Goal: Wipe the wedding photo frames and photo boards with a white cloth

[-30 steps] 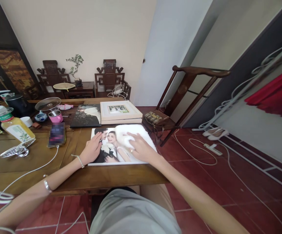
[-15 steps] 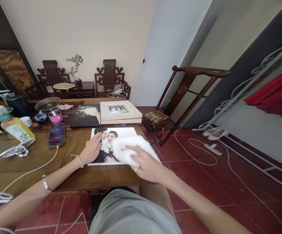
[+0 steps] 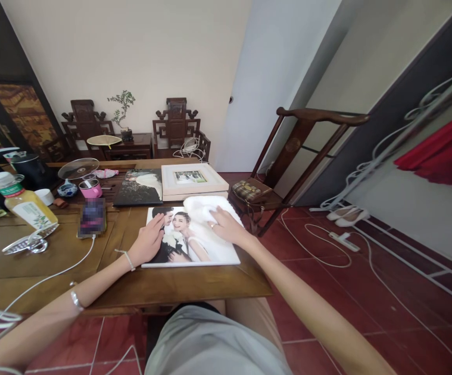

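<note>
A large wedding photo panel (image 3: 195,250) lies flat on the wooden table (image 3: 132,284) in front of me. My left hand (image 3: 148,240) rests flat on the panel's left edge, fingers stretched out, holding it down. My right hand (image 3: 226,225) presses a white cloth (image 3: 199,207) onto the panel's far right corner, fingers lying over the cloth.
Behind the panel lie a dark photo print (image 3: 140,186) and a white framed picture (image 3: 191,179). A phone (image 3: 91,216) with a white cable, a juice bottle (image 3: 25,204), a pink cup (image 3: 89,187) and small bowls stand at left. A wooden chair (image 3: 288,156) stands right of the table.
My right hand swept the white cloth from the panel's near right edge back up to its far right corner. My left hand stayed put.
</note>
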Tool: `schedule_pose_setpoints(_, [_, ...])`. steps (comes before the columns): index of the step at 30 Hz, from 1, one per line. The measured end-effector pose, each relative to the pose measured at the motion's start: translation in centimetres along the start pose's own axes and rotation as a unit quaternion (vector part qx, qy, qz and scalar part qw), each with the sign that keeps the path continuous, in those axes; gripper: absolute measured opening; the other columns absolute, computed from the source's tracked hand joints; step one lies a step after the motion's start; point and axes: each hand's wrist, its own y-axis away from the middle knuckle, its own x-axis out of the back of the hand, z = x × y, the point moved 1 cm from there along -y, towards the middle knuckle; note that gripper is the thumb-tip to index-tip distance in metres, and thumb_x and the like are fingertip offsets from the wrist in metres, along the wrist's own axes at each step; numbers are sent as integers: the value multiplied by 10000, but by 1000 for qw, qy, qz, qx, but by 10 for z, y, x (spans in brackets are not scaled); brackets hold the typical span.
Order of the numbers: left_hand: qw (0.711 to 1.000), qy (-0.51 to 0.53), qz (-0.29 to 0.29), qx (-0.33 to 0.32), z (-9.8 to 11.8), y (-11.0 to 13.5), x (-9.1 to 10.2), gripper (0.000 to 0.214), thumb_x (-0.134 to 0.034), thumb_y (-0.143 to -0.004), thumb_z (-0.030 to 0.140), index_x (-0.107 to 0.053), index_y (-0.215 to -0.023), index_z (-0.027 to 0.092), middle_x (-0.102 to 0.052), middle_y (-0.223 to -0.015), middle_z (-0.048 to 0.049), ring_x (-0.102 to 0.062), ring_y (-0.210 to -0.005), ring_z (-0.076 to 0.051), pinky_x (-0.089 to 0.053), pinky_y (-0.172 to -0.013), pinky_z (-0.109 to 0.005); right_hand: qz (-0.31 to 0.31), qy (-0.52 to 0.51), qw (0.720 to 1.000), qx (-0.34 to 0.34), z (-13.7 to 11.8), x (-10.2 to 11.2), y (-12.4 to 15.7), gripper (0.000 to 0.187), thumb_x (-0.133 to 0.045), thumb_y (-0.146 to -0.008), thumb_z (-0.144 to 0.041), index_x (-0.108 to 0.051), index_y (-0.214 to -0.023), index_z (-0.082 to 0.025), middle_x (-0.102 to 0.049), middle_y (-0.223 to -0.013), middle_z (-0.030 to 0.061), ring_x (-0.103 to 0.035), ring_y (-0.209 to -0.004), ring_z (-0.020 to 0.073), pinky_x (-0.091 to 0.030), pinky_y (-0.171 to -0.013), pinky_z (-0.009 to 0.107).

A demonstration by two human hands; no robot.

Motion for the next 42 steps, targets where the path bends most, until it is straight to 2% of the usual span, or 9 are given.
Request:
schedule_pose_setpoints(10, [1000, 6, 16, 0, 0, 1, -2, 474, -284, -948, 231, -368, -1410, 166, -340, -1503, -122, -284, -1400, -240, -345, -1070, -473, -45, -23, 992, 118, -49, 12, 109, 201, -434, -723, -63, -594, -775, -171, -478, -1393, 165, -266, -1394, 262, -187, -1140, 543])
schedule_pose_setpoints(14, [1000, -2, 5, 1, 1, 1, -1, 472, -273, -952, 236, -368, -1409, 167, -331, -1508, -122, -276, -1404, -239, -354, -1065, -464, -86, -33, 986, 140, -66, 17, 132, 173, -464, -679, -47, -574, -692, -179, -480, -1396, 148, -232, -1407, 258, -132, -1159, 537])
schedule_pose_setpoints(18, [1000, -9, 4, -7, -3, 0, -2, 472, -271, -954, 236, -368, -1411, 172, -321, -1513, -121, -275, -1403, -240, -347, -1068, -464, -90, -41, 985, 142, -61, 18, 116, 164, -480, -702, -59, -601, -726, -168, -488, -1387, 156, -307, -1378, 260, -188, -1154, 491])
schedule_pose_setpoints(24, [1000, -5, 5, -21, -7, -1, -3, 471, -284, -956, 249, -373, -1414, 187, -331, -1509, -109, -286, -1398, -238, -347, -1072, -450, -51, -6, 994, 94, -30, 12, 43, 248, -466, -825, -148, -637, -1004, -155, -637, -1181, 135, -512, -1204, 267, -330, -1065, 438])
schedule_pose_setpoints(28, [1000, -6, -2, -16, -7, -2, -3, 476, -277, -959, 261, -365, -1422, 191, -325, -1513, -103, -281, -1400, -242, -336, -1078, -456, -17, 26, 997, 73, -15, 5, -2, 216, -443, -867, -187, -629, -964, -132, -664, -1050, 139, -571, -1074, 286, -383, -978, 423])
schedule_pose_setpoints(32, [1000, 1, 5, -25, -8, -2, -4, 476, -281, -959, 256, -364, -1424, 202, -337, -1507, -96, -283, -1399, -235, -317, -1091, -450, 4, 32, 997, 66, -12, -1, -22, 211, -405, -880, -167, -613, -904, -138, -667, -1014, 131, -583, -1004, 275, -344, -996, 423])
schedule_pose_setpoints(36, [1000, 9, 8, -25, -8, -2, -4, 476, -282, -957, 256, -368, -1421, 195, -335, -1507, -101, -278, -1401, -235, -326, -1085, -449, -1, 41, 997, 68, -29, -4, -7, 201, -423, -839, -138, -617, -890, -120, -645, -1090, 177, -552, -1076, 308, -345, -982, 462])
schedule_pose_setpoints(39, [1000, 10, 8, -22, -8, -1, -5, 477, -277, -958, 260, -366, -1420, 181, -330, -1509, -110, -276, -1402, -233, -309, -1096, -453, -22, 44, 994, 100, -55, 0, 29, 201, -452, -821, -154, -637, -885, -108, -569, -1245, 234, -447, -1245, 341, -287, -1035, 523])
schedule_pose_setpoints(42, [1000, 10, 19, -22, -8, -1, -6, 473, -277, -957, 251, -375, -1414, 178, -344, -1501, -111, -282, -1400, -229, -312, -1097, -444, -84, 9, 988, 129, -81, 7, 73, 226, -474, -753, -95, -653, -889, -121, -505, -1343, 223, -314, -1361, 321, -223, -1087, 552])
